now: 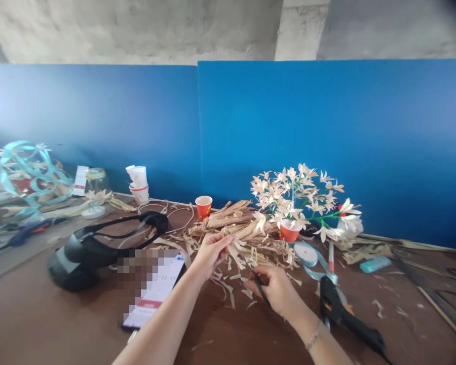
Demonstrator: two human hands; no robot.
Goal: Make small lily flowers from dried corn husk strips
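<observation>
My left hand (213, 251) pinches a pale strip of dried husk (235, 252) between thumb and fingertips, over the table's middle. Close by on the right, my right hand (274, 288) is closed around a slim dark tool (261, 290). Its tip points up toward the strip; whether it is scissors or tweezers I cannot tell. Behind both hands lies a heap of tan dried husks (231, 215). Small curled offcuts (230, 294) are scattered below the fingers. White husk flowers (289, 190) on green stems stand in a red paper cup (289, 232) beyond my right hand.
A phone (157, 294) and black headset (78, 258) lie left. On the right are a black glue gun (345, 317), ribbon roll (306, 253) and turquoise object (375, 264). Another red cup (204, 207) stands near the blue partition (327, 116). Light-blue ribbon (21, 157) loops far left.
</observation>
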